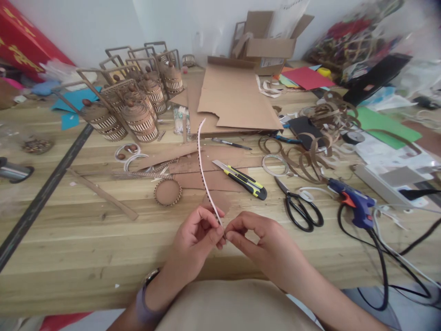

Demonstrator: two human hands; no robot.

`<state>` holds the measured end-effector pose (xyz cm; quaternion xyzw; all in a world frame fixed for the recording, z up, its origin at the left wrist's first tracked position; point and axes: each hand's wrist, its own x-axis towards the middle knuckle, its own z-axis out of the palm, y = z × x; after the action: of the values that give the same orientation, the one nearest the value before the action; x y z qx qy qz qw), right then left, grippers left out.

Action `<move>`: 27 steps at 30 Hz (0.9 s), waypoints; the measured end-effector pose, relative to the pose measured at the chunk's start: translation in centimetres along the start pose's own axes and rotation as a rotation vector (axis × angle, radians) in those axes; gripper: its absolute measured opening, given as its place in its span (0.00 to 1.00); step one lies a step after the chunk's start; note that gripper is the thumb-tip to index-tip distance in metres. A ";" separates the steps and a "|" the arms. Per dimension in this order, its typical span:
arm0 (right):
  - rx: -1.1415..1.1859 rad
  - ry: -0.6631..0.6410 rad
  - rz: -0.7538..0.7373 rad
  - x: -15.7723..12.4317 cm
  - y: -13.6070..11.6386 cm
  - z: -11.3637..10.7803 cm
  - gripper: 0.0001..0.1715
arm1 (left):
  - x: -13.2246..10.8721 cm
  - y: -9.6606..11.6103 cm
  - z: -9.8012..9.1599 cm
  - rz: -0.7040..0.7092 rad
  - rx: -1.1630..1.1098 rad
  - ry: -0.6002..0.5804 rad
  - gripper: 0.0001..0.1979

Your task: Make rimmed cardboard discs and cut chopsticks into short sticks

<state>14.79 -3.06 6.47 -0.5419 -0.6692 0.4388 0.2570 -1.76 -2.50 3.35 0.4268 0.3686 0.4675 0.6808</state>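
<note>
Grasping the strip (200,158) at its near end, my left hand (192,244) and right hand (267,240) held it above the counter (113,248). Strip was thin, gently curved, pale-faced, dark teeth along one edge. Beyond it lay flat, torn-edged brown cardboard (237,99); to its left, a shallow round piece (167,192) with ridged rim.

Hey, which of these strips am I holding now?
The white strip with the dark-dotted edge, pinched in your left hand; the flat brown strip at left and curled brown strips lie unheld.
</note>
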 end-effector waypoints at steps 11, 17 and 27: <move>0.023 0.019 -0.025 0.0 0.2 0.2 0.12 | -0.5 -0.1 0.1 0.021 -0.009 0.022 0.11; 0.002 0.028 -0.047 -0.2 0.2 0.2 0.11 | -0.5 0.0 0.2 0.035 -0.005 0.022 0.11; -0.037 0.018 -0.106 -0.4 0.0 0.2 0.12 | -0.9 0.0 0.3 0.059 0.032 0.004 0.12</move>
<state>14.71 -3.52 6.44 -0.5142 -0.7026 0.4072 0.2760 -1.72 -3.40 3.55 0.4474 0.3647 0.4821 0.6591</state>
